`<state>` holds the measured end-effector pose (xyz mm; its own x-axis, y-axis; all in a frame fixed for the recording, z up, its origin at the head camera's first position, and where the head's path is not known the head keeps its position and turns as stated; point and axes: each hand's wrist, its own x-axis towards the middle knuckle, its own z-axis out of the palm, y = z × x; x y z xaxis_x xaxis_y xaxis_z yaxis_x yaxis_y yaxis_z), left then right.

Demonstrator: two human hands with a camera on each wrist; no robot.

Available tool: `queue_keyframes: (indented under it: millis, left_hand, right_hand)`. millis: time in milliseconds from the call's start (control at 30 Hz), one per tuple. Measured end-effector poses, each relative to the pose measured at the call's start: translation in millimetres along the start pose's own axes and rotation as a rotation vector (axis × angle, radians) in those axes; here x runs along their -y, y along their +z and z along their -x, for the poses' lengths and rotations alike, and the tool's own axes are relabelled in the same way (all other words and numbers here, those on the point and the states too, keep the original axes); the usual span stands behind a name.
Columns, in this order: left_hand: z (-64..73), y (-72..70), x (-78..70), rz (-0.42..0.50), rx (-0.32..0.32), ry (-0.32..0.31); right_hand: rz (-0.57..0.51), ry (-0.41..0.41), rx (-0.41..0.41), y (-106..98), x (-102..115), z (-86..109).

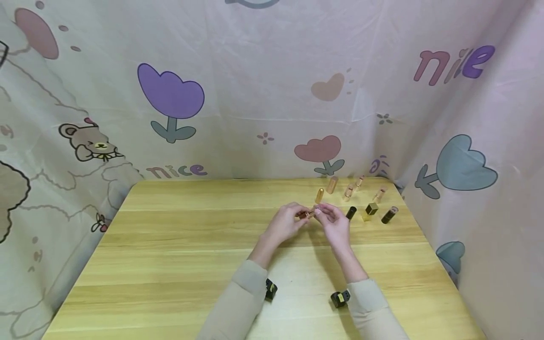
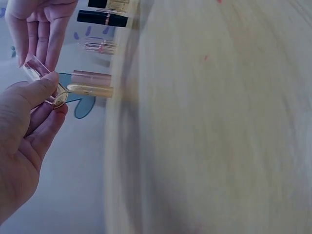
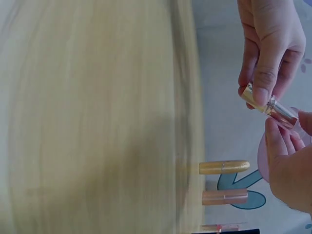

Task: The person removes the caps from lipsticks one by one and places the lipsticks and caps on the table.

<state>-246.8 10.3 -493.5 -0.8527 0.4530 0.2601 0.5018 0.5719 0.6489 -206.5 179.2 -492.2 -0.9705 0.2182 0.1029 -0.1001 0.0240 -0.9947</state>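
Both hands meet over the back right part of the table around a slim lipstick (image 3: 282, 115) with a gold base and a clear, pinkish upper part. My left hand (image 1: 282, 223) pinches the gold base between thumb and fingers. At the other end, the right hand (image 1: 336, 227) grips the clear part with thumb and fingertips. The lipstick is held at a tilt, partly covered by fingers. Just behind the hands stands a gold bullet-shaped tube (image 1: 319, 195), with a rose-coloured tube (image 1: 332, 184) beside it.
Right of the hands stand several more lipsticks: a black tube (image 1: 351, 213), a gold one with a dark square top (image 1: 370, 211), a black one with a clear top (image 1: 389, 215), and clear pinkish ones (image 1: 348, 192) behind. A printed curtain (image 1: 255, 94) hangs along the table's (image 1: 170, 245) back edge.
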Motion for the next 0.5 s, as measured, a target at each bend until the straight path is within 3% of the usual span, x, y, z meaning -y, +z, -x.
queue_keyframes:
  millis: [167,333,500]
  left_hand:
    - [5.3,-10.3,-5.6,-0.066,-0.028,0.003]
    - [12.1,-20.2,-12.4,-0.130,-0.031,-0.003]
    - [26.5,-38.2,-2.5,-0.154,-0.082,-0.055]
  right_hand:
    - [-0.103,0.024,0.018,6.6,4.3,2.8]
    - [-0.136,0.049,0.011,12.0,10.4,5.9]
    - [-0.261,0.003,-0.119,7.0,25.4,5.0]
